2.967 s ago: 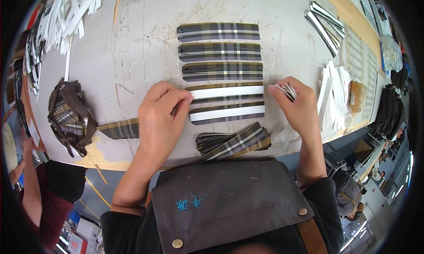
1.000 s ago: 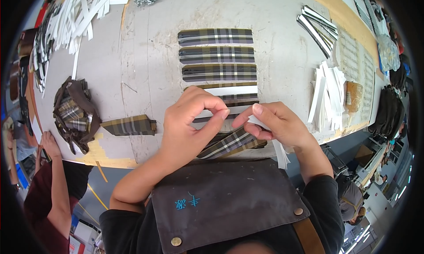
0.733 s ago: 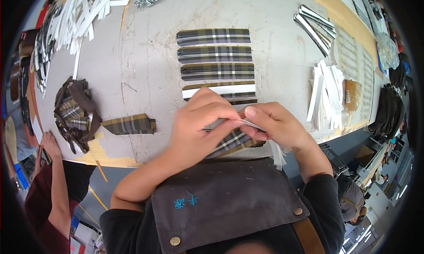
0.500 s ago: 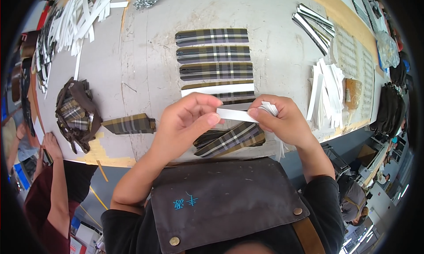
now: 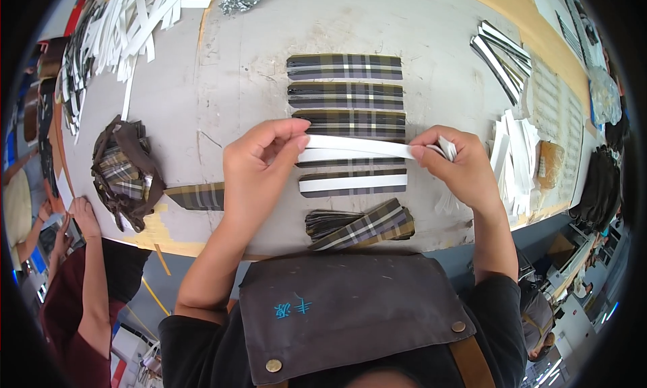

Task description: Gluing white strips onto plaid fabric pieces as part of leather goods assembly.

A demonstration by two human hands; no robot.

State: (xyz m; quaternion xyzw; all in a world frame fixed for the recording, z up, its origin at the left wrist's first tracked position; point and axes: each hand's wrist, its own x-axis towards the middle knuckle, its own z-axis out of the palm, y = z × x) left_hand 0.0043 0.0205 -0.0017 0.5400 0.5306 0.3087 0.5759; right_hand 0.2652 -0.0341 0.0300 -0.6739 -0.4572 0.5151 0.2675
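A white strip (image 5: pixel 357 144) is stretched level between my two hands, above the plaid pieces. My left hand (image 5: pixel 259 159) pinches its left end between thumb and fingertips. My right hand (image 5: pixel 465 169) grips the other end and keeps a bunch of more white strips (image 5: pixel 445 147) in its fingers. Beneath lies a column of flat plaid fabric pieces (image 5: pixel 345 67). The lowest plaid piece (image 5: pixel 317 192) bears a white strip along its length; the one above it is partly covered by the held strip and what looks like another. Nearer me sits a crossed pile of plaid pieces (image 5: pixel 367 226).
At left lie a dark fabric bundle (image 5: pixel 128 165) and a single plaid piece (image 5: pixel 194 196). White strips are heaped far left (image 5: pixel 135 24) and at right (image 5: pixel 515 162). Dark-and-white strips (image 5: pixel 500 57) lie far right. A co-worker's hand (image 5: pixel 84 217) rests at the table's left edge.
My hands have risen, moved farther away and spread apart, drawing the white strip out longer. The lowest plaid piece with its strip has come into view. The scene has shifted slightly right.
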